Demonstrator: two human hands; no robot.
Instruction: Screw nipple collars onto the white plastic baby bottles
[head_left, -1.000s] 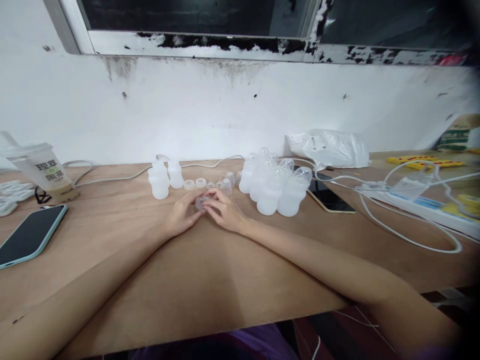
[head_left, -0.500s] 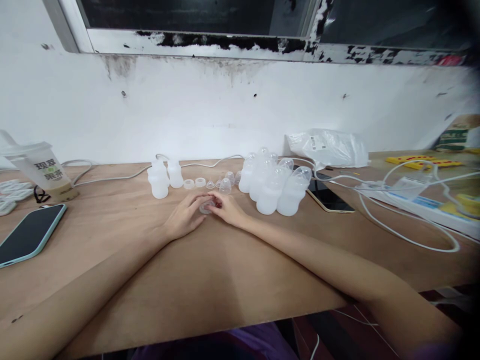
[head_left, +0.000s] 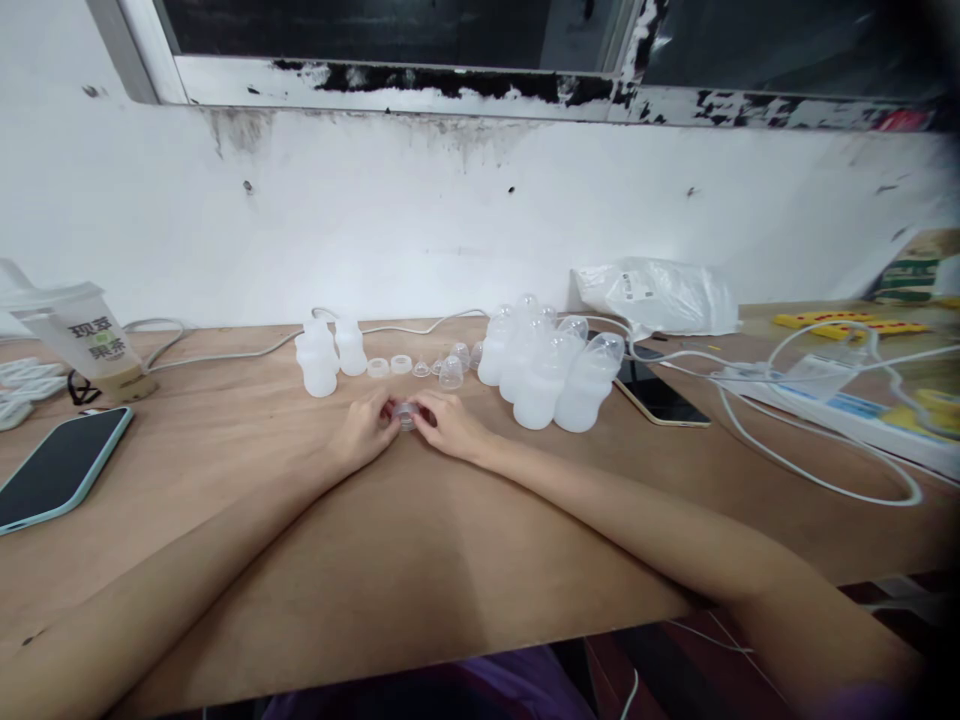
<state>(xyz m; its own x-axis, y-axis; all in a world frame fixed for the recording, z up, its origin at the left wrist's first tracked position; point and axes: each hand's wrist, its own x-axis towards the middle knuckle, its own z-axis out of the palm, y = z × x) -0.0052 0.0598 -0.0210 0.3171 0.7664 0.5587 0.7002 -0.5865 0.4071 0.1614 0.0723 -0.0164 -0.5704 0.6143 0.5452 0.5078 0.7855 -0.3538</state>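
Observation:
Between my two hands, just above or on the table, is a small translucent bottle collar ring (head_left: 406, 416). My left hand (head_left: 367, 428) has its fingertips closed on the ring's left side, and my right hand (head_left: 444, 424) pinches its right side. Whether a nipple sits inside the ring cannot be made out. Behind the hands lie two loose collar rings (head_left: 390, 367), several clear nipples (head_left: 422, 368) and clear dome caps (head_left: 451, 373). Two uncapped milky baby bottles (head_left: 319, 362) stand to the left. A group of capped baby bottles (head_left: 537, 385) stands to the right.
A phone (head_left: 64, 468) and a drink cup (head_left: 97, 345) are at the left. On the right are another phone (head_left: 660, 390), a white plastic bag (head_left: 656, 297), a power strip (head_left: 840, 405) and looping white cables (head_left: 810, 468). A wall (head_left: 360, 220) rises behind the table.
Both hands have drawn slightly nearer and to the left with the ring. The ring now looks tipped up on edge, with the fingers at its two sides.

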